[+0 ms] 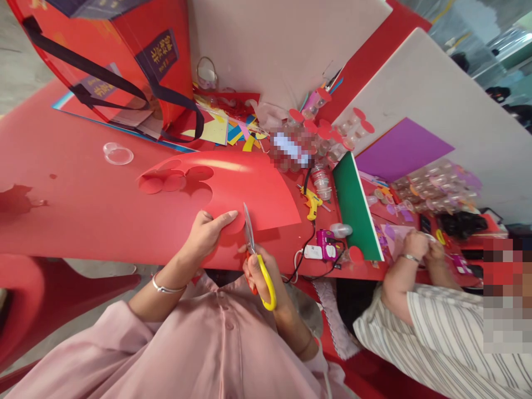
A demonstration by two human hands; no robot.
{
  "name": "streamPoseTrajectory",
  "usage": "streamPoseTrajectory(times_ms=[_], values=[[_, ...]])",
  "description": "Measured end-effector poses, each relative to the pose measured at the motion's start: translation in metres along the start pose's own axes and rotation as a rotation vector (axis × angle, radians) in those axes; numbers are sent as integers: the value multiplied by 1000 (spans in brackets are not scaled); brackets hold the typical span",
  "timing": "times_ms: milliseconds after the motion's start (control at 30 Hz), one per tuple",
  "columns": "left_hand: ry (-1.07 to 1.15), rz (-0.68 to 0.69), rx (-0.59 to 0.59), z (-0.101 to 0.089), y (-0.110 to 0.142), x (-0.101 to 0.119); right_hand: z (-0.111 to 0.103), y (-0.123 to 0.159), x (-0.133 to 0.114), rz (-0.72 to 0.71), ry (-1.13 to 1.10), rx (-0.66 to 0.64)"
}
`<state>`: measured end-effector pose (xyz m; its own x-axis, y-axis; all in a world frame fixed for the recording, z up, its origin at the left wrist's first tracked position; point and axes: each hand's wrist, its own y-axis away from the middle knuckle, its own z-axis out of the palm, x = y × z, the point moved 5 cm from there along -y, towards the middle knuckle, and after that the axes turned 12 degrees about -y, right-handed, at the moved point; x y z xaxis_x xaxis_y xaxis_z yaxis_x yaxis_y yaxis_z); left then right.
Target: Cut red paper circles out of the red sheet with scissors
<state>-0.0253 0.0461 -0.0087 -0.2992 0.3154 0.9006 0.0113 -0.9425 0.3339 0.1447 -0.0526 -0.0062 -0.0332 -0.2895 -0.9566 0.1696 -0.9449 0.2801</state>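
Observation:
A sheet of red paper (257,188) lies over the table edge of my work area, its left side cut into rounded scallops. My left hand (208,230) pinches the sheet at a rounded part near its lower edge, thumb on top. In my right hand (260,271) is a pair of scissors (249,233) with yellow and red handles. Their blades point away from me and meet the paper just right of my left thumb. Several red paper circles (166,180) rest by the scalloped side.
A red bag (158,50) stands at the back left. Right of the sheet are a yellow glue gun (311,203), a purple box (327,245), plastic cups (321,180) and a green divider (357,205). A clear lid (118,154) lies left. Beyond the divider, a co-worker's hands (419,246) work.

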Motion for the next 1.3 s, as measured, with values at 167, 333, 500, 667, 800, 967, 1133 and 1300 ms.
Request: streamPoseTrajectory(times_ms=[167,333,500,667,800,967,1133,1300], values=[[39,32,-10,-1,-3,-4,1,1,-4,-1,-3,9],[52,58,-19,-2,-5,-5,0,2,-5,9,13,1],[41,47,-12,-5,-7,-5,1,1,-7,-8,32,-5],[13,44,-32,-6,-9,-4,0,-3,-10,-29,83,-18],[-7,40,-38,-7,-12,-6,0,-3,-12,-19,91,-23],[-24,30,-46,-9,-13,-8,2,-2,-14,15,63,-8],[-11,35,-54,-9,-14,-9,3,-2,-15,20,56,-13],[-40,35,-46,-12,-14,-11,5,-1,-14,17,15,13]])
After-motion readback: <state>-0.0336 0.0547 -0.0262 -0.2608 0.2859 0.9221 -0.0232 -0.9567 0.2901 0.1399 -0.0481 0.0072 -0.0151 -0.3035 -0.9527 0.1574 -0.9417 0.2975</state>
